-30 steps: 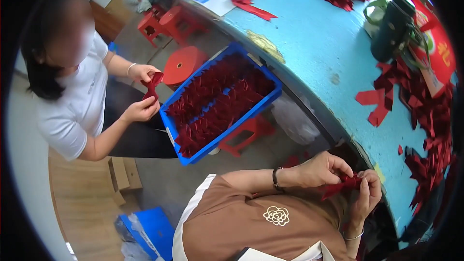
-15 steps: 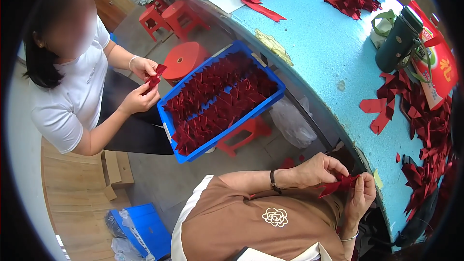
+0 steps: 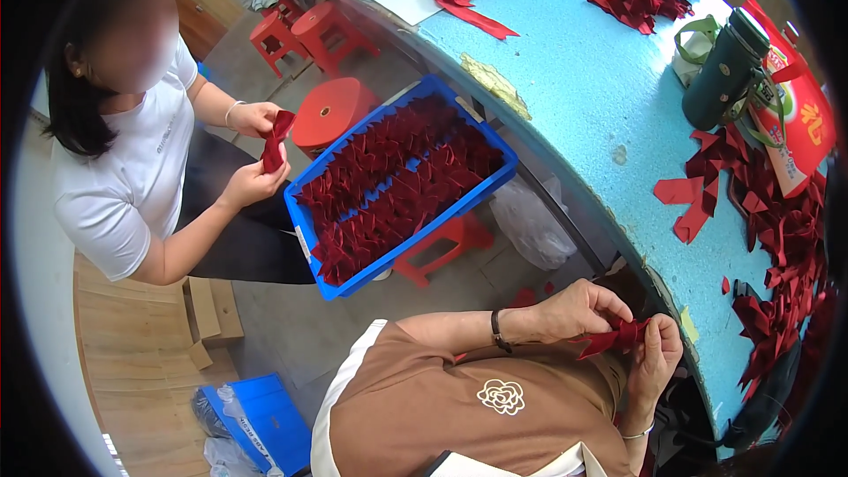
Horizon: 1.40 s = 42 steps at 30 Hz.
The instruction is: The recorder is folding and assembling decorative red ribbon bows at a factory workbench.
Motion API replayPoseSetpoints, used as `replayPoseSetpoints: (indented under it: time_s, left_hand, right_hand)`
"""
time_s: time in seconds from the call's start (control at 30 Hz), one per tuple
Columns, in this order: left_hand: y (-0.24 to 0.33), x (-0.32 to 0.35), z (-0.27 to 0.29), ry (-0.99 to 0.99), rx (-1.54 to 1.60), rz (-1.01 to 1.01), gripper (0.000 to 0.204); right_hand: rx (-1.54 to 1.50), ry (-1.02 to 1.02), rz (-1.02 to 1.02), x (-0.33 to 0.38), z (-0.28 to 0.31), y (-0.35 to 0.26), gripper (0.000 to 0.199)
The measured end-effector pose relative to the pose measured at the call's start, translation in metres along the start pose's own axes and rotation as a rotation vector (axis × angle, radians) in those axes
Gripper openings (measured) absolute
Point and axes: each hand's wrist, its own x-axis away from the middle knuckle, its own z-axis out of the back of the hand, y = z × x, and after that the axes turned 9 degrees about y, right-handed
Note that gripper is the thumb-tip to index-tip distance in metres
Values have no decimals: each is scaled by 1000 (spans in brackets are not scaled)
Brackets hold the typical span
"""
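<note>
A dark red ribbon bow (image 3: pixel 616 338) is held near the rounded table edge, in front of my brown top. My left hand (image 3: pixel 576 313), with a dark band at the wrist, pinches it from the left. From the right, my right hand (image 3: pixel 656 355) grips its other end between thumb and fingers. The fingertips almost meet around the bow's middle, so the knot is partly hidden. To the right, a heap of dark red ribbon pieces (image 3: pixel 786 238) lies on the light blue table (image 3: pixel 565 97).
A blue crate (image 3: pixel 402 221) full of red bows rests on a red stool (image 3: pixel 442 252). Behind it, a co-worker (image 3: pixel 132 185) holds a red ribbon. On the table stand a dark green bottle (image 3: pixel 724 71) and a red bag (image 3: pixel 795 115). Another blue crate (image 3: pixel 265 420) sits lower left.
My hands keep their pinch on the bow, with barely any movement. The co-worker's hands have moved apart, stretching their ribbon out lengthwise. The whole view has shifted very slightly.
</note>
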Motion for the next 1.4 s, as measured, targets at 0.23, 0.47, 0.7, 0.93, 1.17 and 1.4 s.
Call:
replayPoseSetpoints:
  time_s: [0.23,0.47,0.7,0.93,1.17,1.4]
  left_hand:
    - [-7,-3,-2,14,-9,-20,26]
    - [-2,-22,-13,-17,-1,124,29]
    - [-39,-115,-4,-77,429,152,32]
    - [-71,-162,-39,-88,513,268,30]
    - [-79,-169,-67,-54,307,222,29]
    - [-85,-174,-88,113,2,60,29]
  right_hand:
    - [59,16,27,-1,2,2,11]
    - [-52,91,-76,-8,16,4,11]
    - [-15,-6,54,-98,73,6,5]
    - [228,-24,503,-114,136,11,22]
    - [118,-95,313,-112,165,8,23]
    - [126,-65,322,-115,177,15,22]
